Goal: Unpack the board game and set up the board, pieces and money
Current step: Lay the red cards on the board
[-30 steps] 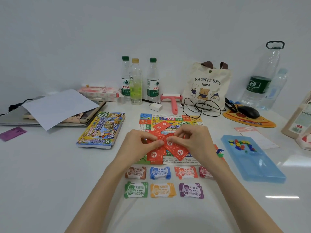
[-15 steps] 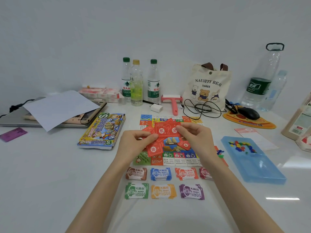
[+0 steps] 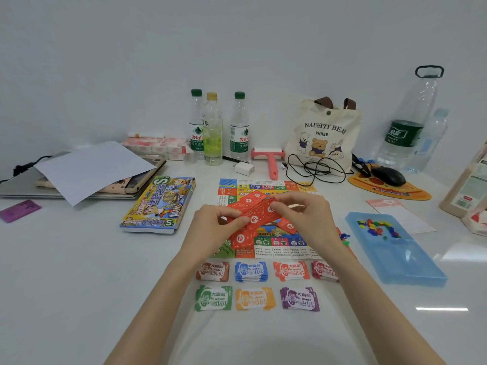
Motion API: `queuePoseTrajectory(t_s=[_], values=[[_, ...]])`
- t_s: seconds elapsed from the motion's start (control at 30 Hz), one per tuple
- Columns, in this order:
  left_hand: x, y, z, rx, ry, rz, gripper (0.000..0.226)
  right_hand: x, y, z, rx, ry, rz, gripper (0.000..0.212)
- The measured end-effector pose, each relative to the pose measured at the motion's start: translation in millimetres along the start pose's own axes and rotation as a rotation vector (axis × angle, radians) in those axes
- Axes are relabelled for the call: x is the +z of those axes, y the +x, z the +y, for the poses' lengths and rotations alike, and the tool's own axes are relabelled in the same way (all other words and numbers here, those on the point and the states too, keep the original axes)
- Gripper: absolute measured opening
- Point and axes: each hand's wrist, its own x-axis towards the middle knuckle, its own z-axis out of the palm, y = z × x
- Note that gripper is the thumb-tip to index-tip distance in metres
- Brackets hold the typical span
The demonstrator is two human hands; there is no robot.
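Observation:
The paper game board (image 3: 266, 187) lies flat on the white table. Over its middle, my left hand (image 3: 210, 227) and my right hand (image 3: 305, 217) together pinch a bunch of red cards (image 3: 257, 213), one end each. More red cards (image 3: 241, 239) lie loose on the board under my hands. Several stacks of play money (image 3: 251, 271) sit in two rows in front of the board, brown, blue, orange and dark red above green, yellow and purple. The game box (image 3: 159, 204) rests to the left of the board.
A blue plastic tray (image 3: 395, 256) with small coloured pieces lies to the right. Three bottles (image 3: 213, 130), a charger plug, a pink roller, a tote bag (image 3: 324, 135) with a cable, and a mouse on its pad line the back. A laptop under paper sits far left.
Both hands have gathered the red cards off the board and lifted them into a bunch held between the fingers; fewer cards lie loose on the board now.

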Motion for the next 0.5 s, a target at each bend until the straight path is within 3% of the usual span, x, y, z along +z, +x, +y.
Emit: queuePoseTrajectory(t_s=[0.13,0.37,0.5], values=[[1.5,0.7,-1.3,-0.011,-0.005,0.033,0.004,0.1,-1.9,-3.7,0.043,0.024,0.004,0.012],[5.1,1.9,-5.2,-0.082,-0.060,0.092,0.025,-1.3,-4.3,-10.1,0.181,0.148,0.030,0.014],[7.1,0.7,-2.7,-0.100,-0.104,0.104,0.020,-1.2,-4.4,-9.5,0.236,0.229,0.015,0.012]])
